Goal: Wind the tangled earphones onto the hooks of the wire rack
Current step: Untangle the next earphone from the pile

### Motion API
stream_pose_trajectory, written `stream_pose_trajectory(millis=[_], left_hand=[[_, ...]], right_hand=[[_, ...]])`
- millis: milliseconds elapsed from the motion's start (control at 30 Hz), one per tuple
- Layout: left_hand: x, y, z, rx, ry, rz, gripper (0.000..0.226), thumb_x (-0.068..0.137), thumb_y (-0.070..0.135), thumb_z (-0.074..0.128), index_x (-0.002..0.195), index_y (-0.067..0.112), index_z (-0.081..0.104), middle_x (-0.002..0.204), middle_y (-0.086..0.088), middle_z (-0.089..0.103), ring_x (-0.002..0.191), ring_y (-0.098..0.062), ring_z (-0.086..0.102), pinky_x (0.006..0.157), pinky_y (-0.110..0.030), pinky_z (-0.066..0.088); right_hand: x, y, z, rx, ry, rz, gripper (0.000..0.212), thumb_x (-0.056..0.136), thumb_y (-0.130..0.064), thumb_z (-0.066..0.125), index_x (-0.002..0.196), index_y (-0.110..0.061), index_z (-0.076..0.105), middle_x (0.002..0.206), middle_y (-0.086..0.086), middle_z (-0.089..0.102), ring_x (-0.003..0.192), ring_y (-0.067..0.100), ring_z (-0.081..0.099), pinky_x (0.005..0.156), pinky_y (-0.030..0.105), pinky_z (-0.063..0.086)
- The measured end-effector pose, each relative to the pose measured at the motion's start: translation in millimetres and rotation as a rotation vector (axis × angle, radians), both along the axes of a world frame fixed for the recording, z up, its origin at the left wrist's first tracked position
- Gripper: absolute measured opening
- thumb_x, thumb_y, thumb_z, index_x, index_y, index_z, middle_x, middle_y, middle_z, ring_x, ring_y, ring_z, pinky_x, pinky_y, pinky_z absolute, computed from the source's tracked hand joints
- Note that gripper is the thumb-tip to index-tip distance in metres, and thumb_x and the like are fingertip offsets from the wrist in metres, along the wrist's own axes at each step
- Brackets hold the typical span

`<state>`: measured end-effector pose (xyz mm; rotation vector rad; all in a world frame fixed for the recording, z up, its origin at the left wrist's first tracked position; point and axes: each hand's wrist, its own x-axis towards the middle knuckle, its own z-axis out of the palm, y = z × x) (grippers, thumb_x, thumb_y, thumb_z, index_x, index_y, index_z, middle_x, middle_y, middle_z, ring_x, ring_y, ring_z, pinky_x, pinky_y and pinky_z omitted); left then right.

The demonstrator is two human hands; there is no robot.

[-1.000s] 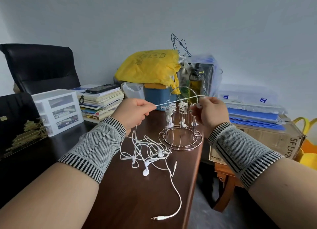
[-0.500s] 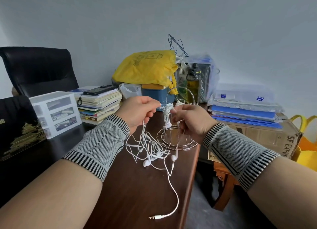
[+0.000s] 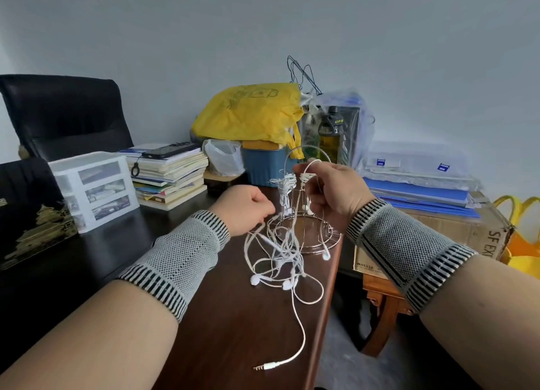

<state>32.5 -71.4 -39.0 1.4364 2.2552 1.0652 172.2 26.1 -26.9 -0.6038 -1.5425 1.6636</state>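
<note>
A round wire rack (image 3: 309, 245) stands near the dark wooden table's right edge, with white cord wound on its upper hooks (image 3: 285, 185). A tangle of white earphones (image 3: 280, 261) lies in front of it, and its jack plug (image 3: 263, 367) trails toward me. My right hand (image 3: 333, 191) pinches a loop of the cord at the rack's top. My left hand (image 3: 245, 208) is lower, left of the rack, fingers curled on strands rising from the tangle.
Behind the rack stand a blue box (image 3: 263, 167), a yellow bag (image 3: 248, 112) and a bottle (image 3: 330, 138). Stacked books (image 3: 169, 179) and a white drawer unit (image 3: 93, 188) sit at the left. The table edge (image 3: 327, 316) drops off right; a cardboard box (image 3: 438, 231) lies beyond.
My hands, which held a stretch of cord taut between them, came together at the rack. The left then dropped toward the tangle while the right rose to the rack's top.
</note>
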Motion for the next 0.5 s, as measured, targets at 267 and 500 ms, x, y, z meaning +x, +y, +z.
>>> stream_pose_trajectory(millis=[267,500], left_hand=[[18,2,-6,-0.195,0.122,-0.183,0.032,0.083,0.047,0.066,0.085,0.016,0.072,0.079,0.006,0.068,0.075,-0.011,0.062,0.067,-0.024,0.050],[11,3,-14,-0.123,-0.088,-0.128,0.007,0.085,0.012,0.063,0.083,0.013,0.070,0.076,-0.004,0.071,0.067,-0.007,0.065,0.069,-0.030,0.054]], right_hand=[[4,5,0,-0.139,0.092,0.008,0.031,0.098,-0.023,0.041,0.093,-0.005,0.066,0.053,0.005,0.050,0.042,0.012,0.033,0.043,0.020,0.030],[14,16,-3,-0.309,0.146,-0.052,0.044,0.098,-0.034,0.036,0.063,-0.012,0.052,0.053,-0.001,0.040,0.045,0.011,0.035,0.047,0.021,0.033]])
